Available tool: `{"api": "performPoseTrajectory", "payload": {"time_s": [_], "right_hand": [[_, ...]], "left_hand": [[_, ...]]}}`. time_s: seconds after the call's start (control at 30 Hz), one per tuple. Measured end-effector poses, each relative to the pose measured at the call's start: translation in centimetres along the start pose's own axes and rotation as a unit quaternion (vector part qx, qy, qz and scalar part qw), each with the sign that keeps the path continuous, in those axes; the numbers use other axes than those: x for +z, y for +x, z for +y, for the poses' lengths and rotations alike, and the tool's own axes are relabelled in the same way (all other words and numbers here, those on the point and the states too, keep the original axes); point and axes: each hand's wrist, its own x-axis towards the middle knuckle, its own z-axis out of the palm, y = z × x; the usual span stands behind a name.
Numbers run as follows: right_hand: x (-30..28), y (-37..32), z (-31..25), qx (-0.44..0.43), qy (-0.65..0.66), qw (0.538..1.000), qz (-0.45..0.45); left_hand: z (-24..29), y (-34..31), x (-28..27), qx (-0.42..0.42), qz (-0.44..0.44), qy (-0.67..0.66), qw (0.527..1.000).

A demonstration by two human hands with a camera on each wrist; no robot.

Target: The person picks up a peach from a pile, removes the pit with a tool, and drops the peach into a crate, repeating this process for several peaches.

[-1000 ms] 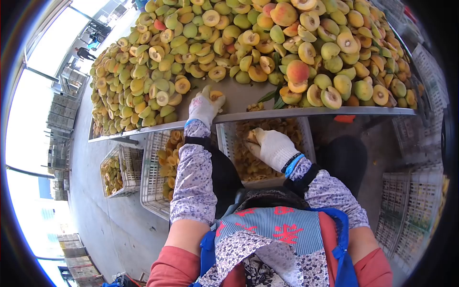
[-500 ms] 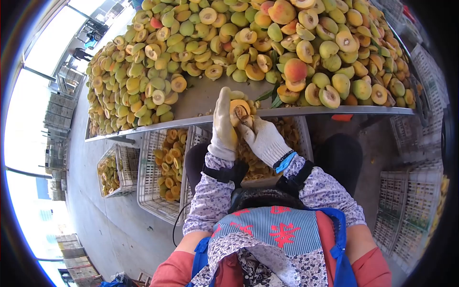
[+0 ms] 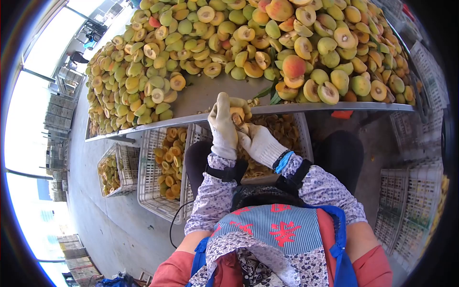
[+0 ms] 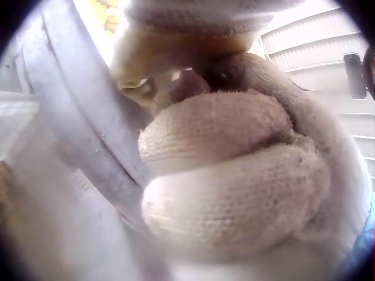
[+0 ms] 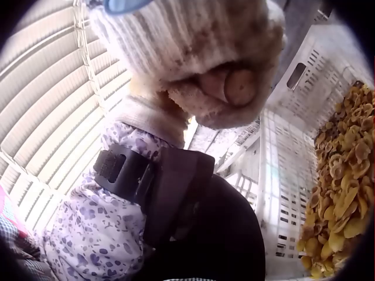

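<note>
My left hand (image 3: 223, 129), in a cream glove, holds a peach half (image 3: 236, 113) just in front of the table edge. In a white knit glove, my right hand (image 3: 264, 145) meets it from the right, fingers curled around a small tool. The round end of the tool's handle (image 5: 240, 88) pokes out of the fist in the right wrist view. The tool's working end is at the peach's cut face, mostly hidden by fingers. Curled knit fingers (image 4: 228, 181) of the right hand fill the left wrist view, below the left glove.
A big heap of halved peaches (image 3: 191, 45) covers much of the metal-edged table (image 3: 205, 93). Below the hands stands a white crate (image 5: 281, 175) of peach scraps (image 5: 343, 193). Left of it are crates (image 3: 148, 186) of peach halves. Stacked crates (image 3: 406, 210) stand at the right.
My left hand came back from the tabletop with the peach half and met the right hand. Since then its fingers have closed further around the fruit, and the cut face has turned.
</note>
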Motion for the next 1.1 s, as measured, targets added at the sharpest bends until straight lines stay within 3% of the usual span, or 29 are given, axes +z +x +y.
{"api": "performPoseTrajectory", "payload": {"time_s": [0.2,0.3,0.4,0.53,0.57,0.63,0.73,0.77,0.83,0.93,1.0,1.03,1.07,1.1], "right_hand": [[2.2,0.4,3.6,-0.004,0.082,0.997,-0.003],[0.1,-0.5,0.4,0.07,0.128,0.985,-0.091],[-1.2,-1.0,-1.4,0.258,0.375,0.864,-0.217],[-2.4,-0.9,-1.6,0.28,0.477,0.773,-0.311],[-2.4,-0.8,-1.3,0.287,0.48,0.768,-0.312],[-2.3,-0.7,-1.2,0.3,0.486,0.759,-0.314],[-2.6,-1.3,-2.5,0.272,0.348,0.854,-0.274],[-2.6,-1.3,-2.4,0.272,0.359,0.847,-0.281],[-2.7,-1.0,-1.9,0.269,0.382,0.834,-0.295],[-1.5,-0.9,-0.9,0.209,0.308,0.898,-0.236],[0.1,-0.6,1.6,-0.018,0.135,0.979,-0.151],[0.3,-0.7,1.3,-0.132,0.043,0.985,-0.104],[-0.5,-1.4,0.4,-0.059,0.034,0.987,-0.143],[-0.7,-1.4,0.3,-0.046,-0.044,0.988,-0.14]], "left_hand": [[0.0,0.1,-0.1,-0.01,-0.02,0.06,0.998],[-0.2,-0.1,-0.4,-0.005,-0.032,0.046,0.998],[-0.2,0.3,-1.3,-0.022,-0.095,-0.026,0.995],[0.2,0.6,-2.0,-0.096,-0.179,-0.183,0.962],[0.2,0.5,-2.1,-0.109,-0.191,-0.212,0.952],[0.9,0.6,-2.1,-0.121,-0.177,-0.077,0.974],[1.4,0.8,-1.9,-0.11,-0.188,0.034,0.975],[1.5,0.8,-1.9,-0.101,-0.198,0.057,0.973],[0.9,0.2,-1.7,-0.134,-0.159,-0.091,0.974],[0.0,-0.1,-1.3,-0.151,-0.133,-0.235,0.951],[-0.5,0.6,-1.7,-0.124,-0.102,-0.263,0.951],[-0.4,0.9,-2.2,-0.129,-0.103,-0.295,0.941],[-0.1,1.2,-2.7,-0.133,-0.104,-0.326,0.93],[0.4,1.5,-3.1,-0.135,-0.108,-0.357,0.918]]}}
